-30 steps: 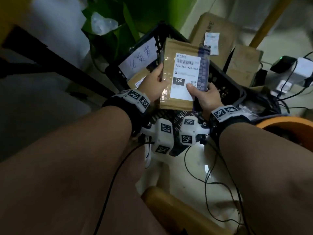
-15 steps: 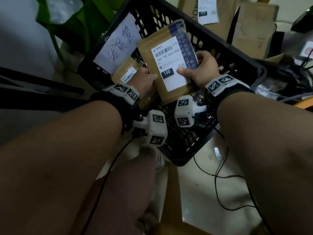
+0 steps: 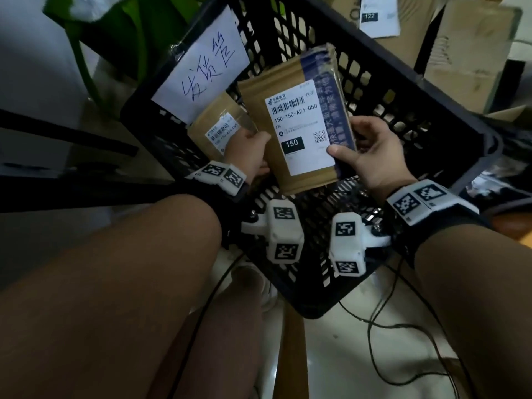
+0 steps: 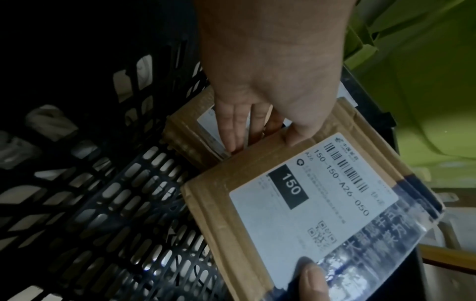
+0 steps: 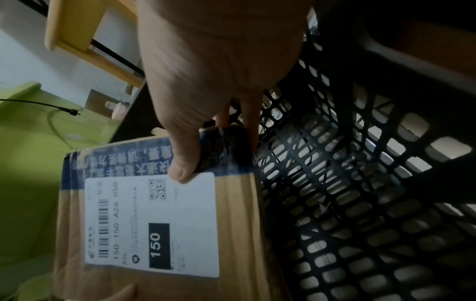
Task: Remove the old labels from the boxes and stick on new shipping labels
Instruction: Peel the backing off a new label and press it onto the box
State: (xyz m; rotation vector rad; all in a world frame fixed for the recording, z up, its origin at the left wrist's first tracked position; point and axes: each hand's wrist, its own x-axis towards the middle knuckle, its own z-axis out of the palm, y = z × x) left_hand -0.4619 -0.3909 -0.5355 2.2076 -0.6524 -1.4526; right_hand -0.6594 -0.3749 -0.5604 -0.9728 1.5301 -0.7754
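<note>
Held over a black perforated plastic crate: a flat brown cardboard parcel sealed along one edge with glossy dark-blue printed tape and bearing a white shipping label with a barcode, a QR code and a black "150" block.

Right hand grasping the taped edge, thumb pressed flat where tape meets label, fingers curled round behind. Left hand on the opposite edge, thumb on the front face, straight fingers slipped behind, between this parcel and a second, smaller brown parcel leaning inside the crate against its wall. A grip on both sides, then, neither hand released.

Thin and stiff by the look of it, probably light, held steady without sag. Tape shiny and likely slick under the skin; bare cardboard margins the surer purchase. Label lying smooth, no lifted corner visible; a peel best started at a free corner away from the tape, one hand steadying the far edge, the pull kept low to avoid tearing the paper face of the board.

Fixed to the crate wall, a white handwritten paper sign. Beyond the crate, more brown cartons, one with a white label marked "122". Green leaves at upper left, black cables on the floor.
</note>
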